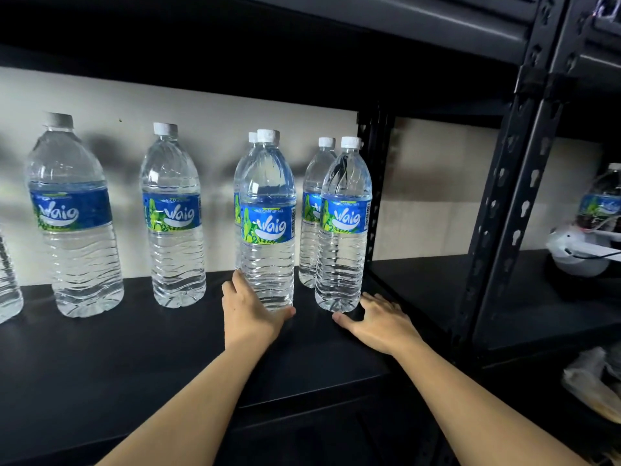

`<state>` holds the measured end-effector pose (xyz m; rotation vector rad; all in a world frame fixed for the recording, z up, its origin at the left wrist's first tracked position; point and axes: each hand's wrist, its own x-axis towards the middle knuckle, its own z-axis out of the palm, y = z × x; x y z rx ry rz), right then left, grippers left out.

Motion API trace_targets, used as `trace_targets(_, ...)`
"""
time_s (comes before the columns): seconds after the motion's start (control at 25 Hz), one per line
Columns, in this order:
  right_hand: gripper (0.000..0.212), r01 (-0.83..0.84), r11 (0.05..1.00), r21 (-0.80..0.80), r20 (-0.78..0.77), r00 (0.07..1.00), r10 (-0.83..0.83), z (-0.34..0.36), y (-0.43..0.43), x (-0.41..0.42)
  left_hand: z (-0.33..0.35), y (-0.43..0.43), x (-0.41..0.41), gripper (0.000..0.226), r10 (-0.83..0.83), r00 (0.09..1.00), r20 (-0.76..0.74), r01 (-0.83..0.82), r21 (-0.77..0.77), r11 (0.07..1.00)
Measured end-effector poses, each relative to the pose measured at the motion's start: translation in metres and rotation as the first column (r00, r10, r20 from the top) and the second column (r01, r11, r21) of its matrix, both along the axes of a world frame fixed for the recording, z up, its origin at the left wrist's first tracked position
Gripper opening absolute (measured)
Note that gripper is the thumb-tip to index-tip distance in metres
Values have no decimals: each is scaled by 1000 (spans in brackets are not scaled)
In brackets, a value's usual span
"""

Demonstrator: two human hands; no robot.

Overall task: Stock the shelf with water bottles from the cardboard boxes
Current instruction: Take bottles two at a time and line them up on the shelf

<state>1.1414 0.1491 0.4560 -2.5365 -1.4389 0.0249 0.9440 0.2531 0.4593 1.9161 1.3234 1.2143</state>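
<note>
Several clear water bottles with white caps and blue-green labels stand upright on the black shelf board (pixel 134 348). My left hand (pixel 250 312) grips the base of the middle front bottle (pixel 267 230), thumb on its right side and fingers on its left; another bottle stands right behind it. My right hand (pixel 376 317) lies open on the shelf, fingers spread, just beside the base of the right front bottle (pixel 344 230), which has a bottle (pixel 312 210) behind it. Further left stand two single bottles (pixel 174 223) (pixel 75 223). No cardboard box is in view.
A black metal upright (pixel 373 183) stands at the back just right of the bottles, and a thicker post (pixel 504 213) at the front right. The neighbouring shelf bay holds a white object (pixel 578 250) and a bottle (pixel 601 203). A shelf above limits headroom.
</note>
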Motion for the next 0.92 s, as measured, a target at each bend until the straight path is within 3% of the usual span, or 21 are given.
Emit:
trace_targets(0.28, 91, 15, 1000, 2, -9, 1000, -15, 6, -5, -8, -3, 6, 6, 111, 25, 1000, 17, -26, 19, 999)
trace_targets(0.48, 89, 18, 1000, 6, -15, 1000, -18, 12, -9, -14, -8, 16, 1, 105, -13, 999, 50, 17, -94, 995)
trace_targets(0.92, 85, 39, 999, 18, -35, 999, -39, 22, -18, -26, -7, 12, 2, 93, 11, 998, 56, -4, -136, 991)
